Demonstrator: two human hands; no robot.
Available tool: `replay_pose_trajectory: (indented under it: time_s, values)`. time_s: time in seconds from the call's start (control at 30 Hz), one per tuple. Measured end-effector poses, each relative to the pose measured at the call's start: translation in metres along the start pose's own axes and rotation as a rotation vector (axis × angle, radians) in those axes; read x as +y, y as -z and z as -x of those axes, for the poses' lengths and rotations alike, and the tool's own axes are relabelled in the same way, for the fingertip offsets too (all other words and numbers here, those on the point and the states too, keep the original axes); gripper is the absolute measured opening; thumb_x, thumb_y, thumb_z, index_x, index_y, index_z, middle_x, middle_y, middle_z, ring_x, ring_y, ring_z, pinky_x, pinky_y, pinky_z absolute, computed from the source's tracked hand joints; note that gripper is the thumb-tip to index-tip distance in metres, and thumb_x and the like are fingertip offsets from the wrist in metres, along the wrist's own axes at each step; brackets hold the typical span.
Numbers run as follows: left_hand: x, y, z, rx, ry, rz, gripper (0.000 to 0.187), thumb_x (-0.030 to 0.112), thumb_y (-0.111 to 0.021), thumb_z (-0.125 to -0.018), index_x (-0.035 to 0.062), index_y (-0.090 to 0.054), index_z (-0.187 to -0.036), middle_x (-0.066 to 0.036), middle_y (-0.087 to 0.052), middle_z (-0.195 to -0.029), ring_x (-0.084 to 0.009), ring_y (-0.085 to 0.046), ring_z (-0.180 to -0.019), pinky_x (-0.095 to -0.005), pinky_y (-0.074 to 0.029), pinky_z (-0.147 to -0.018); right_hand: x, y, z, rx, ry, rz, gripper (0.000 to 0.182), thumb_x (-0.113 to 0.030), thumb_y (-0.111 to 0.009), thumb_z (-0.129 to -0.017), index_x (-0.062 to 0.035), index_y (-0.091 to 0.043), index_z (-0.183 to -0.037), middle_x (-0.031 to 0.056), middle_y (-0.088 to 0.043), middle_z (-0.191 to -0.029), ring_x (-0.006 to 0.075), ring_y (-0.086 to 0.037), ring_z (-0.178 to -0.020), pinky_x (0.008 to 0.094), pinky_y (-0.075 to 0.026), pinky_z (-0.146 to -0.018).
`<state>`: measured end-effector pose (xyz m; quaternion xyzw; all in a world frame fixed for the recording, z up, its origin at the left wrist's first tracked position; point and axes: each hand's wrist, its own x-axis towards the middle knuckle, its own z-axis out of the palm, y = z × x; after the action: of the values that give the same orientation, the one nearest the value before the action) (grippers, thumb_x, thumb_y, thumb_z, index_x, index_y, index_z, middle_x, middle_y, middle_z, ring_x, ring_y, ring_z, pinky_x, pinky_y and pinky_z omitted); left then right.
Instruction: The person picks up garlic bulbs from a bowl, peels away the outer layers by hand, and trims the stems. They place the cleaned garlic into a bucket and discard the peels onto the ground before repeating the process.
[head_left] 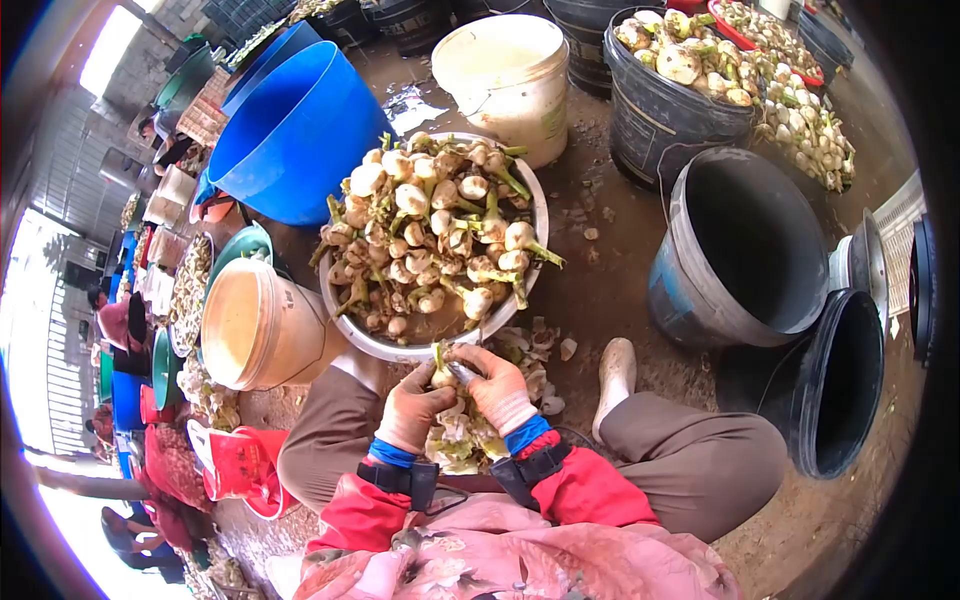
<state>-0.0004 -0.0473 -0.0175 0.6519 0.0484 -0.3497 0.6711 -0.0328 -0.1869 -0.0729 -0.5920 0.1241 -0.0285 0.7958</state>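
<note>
My left hand (412, 410), in an orange-pink glove, is closed around a garlic bulb (443, 376) with a short green stem. Close against it, my right hand (492, 388) is closed on a small grey blade-like tool (463, 373), whose handle is hidden by the fingers. Just beyond my hands stands a wide white basin (385, 345), heaped with garlic bulbs (430, 225) that carry cut green stems. Below my hands, pale peelings (462, 440) lie in a pile between my legs.
A cream bucket (265, 325) stands left of the basin, with a blue tub (290, 140) behind it. To the right are a dark bucket (740, 250) and a black bucket (840, 385) tipped on its side. A black bucket full of garlic (680, 105) stands farther back. Several people sit at far left.
</note>
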Motion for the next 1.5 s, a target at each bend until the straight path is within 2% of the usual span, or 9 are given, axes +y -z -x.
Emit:
replay_pose_trajectory:
  time_s: [0.17,0.5,0.57,0.73,0.83,1.03,1.1,1.17,1.5]
  values:
    - [-0.014,-0.007,0.008,0.434,-0.442,-0.922,0.051,0.011,-0.077,-0.063,0.0074,-0.063,-0.112,-0.009,-0.062,-0.091,-0.0241,-0.062,-0.078,-0.0334,-0.051,-0.071,-0.009,-0.003,0.005,-0.055,-0.032,0.229,0.043,0.002,-0.056,-0.081,-0.0058,-0.055,-0.123,0.0149,-0.063,-0.114,0.0238,-0.060,-0.107,0.0300,-0.045,-0.090]
    - [-0.025,-0.031,0.004,0.655,-0.715,-1.377,0.050,0.019,-0.075,-0.062,0.0140,-0.061,-0.110,-0.012,-0.059,-0.091,-0.0335,-0.058,-0.084,-0.0395,-0.049,-0.072,-0.017,-0.015,0.011,0.119,0.008,0.384,0.038,0.000,-0.054,-0.083,-0.0084,-0.056,-0.120,0.0185,-0.062,-0.110,0.0290,-0.060,-0.104,0.0338,-0.046,-0.088]
    - [-0.026,-0.033,0.000,0.658,-0.682,-1.071,0.050,0.017,-0.075,-0.064,0.0118,-0.060,-0.111,-0.013,-0.060,-0.093,-0.0307,-0.059,-0.088,-0.0393,-0.049,-0.076,-0.006,-0.011,0.006,0.079,0.022,0.152,0.041,0.011,-0.048,-0.081,0.0010,-0.054,-0.120,0.0136,-0.061,-0.116,0.0192,-0.057,-0.110,0.0274,-0.042,-0.094]
    - [-0.003,-0.023,0.012,-0.023,-0.059,0.812,0.052,0.023,-0.062,-0.082,0.0070,-0.045,-0.128,-0.013,-0.059,-0.110,-0.0291,-0.062,-0.089,-0.0381,-0.055,-0.067,-0.021,0.005,0.009,-0.057,-0.011,-0.365,0.057,0.018,-0.037,-0.070,0.0025,-0.052,-0.123,0.0107,-0.056,-0.122,0.0196,-0.050,-0.117,0.0278,-0.037,-0.101]
    - [0.003,-0.024,0.015,-0.065,0.012,0.899,0.049,0.021,-0.063,-0.082,0.0071,-0.046,-0.126,-0.012,-0.062,-0.096,-0.0285,-0.061,-0.088,-0.0377,-0.055,-0.070,-0.016,0.015,0.005,-0.119,0.003,-0.389,0.062,0.018,-0.035,-0.066,0.0025,-0.050,-0.125,0.0112,-0.056,-0.122,0.0196,-0.050,-0.117,0.0274,-0.037,-0.100]
    - [-0.016,-0.015,0.003,0.063,-0.164,0.517,0.059,0.023,-0.068,-0.078,0.0053,-0.046,-0.130,-0.013,-0.059,-0.106,-0.0256,-0.061,-0.086,-0.0365,-0.053,-0.071,-0.016,0.006,0.005,-0.114,-0.124,-0.339,0.043,-0.006,-0.062,-0.085,0.0021,-0.050,-0.126,0.0072,-0.057,-0.121,0.0134,-0.051,-0.111,0.0261,-0.039,-0.097]
    - [-0.013,-0.021,0.004,0.324,-0.488,-0.588,0.069,0.019,-0.073,-0.074,0.0030,-0.042,-0.134,-0.011,-0.058,-0.106,-0.0197,-0.059,-0.084,-0.0317,-0.051,-0.075,-0.023,0.003,0.006,0.023,-0.284,-0.472,0.036,-0.004,-0.061,-0.086,0.0027,-0.055,-0.121,0.0053,-0.061,-0.113,0.0125,-0.055,-0.105,0.0257,-0.041,-0.094]
    - [-0.016,-0.024,0.011,0.339,-0.548,-0.835,0.074,0.017,-0.077,-0.071,0.0007,-0.041,-0.134,-0.010,-0.056,-0.107,-0.0158,-0.057,-0.083,-0.0275,-0.049,-0.076,-0.029,-0.001,0.008,0.061,-0.296,-0.512,0.036,0.008,-0.053,-0.082,0.0035,-0.058,-0.117,0.0055,-0.064,-0.107,0.0124,-0.058,-0.098,0.0254,-0.044,-0.090]
    - [-0.012,-0.025,0.015,-0.128,0.143,0.825,0.039,0.046,-0.068,-0.079,0.0106,-0.059,-0.094,-0.004,-0.059,-0.074,-0.0147,-0.051,-0.055,-0.0239,-0.037,-0.048,-0.036,-0.002,0.016,0.031,-0.235,-0.541,0.028,0.007,-0.055,-0.081,0.0026,-0.062,-0.107,0.0064,-0.066,-0.100,0.0120,-0.060,-0.088,0.0242,-0.049,-0.079]
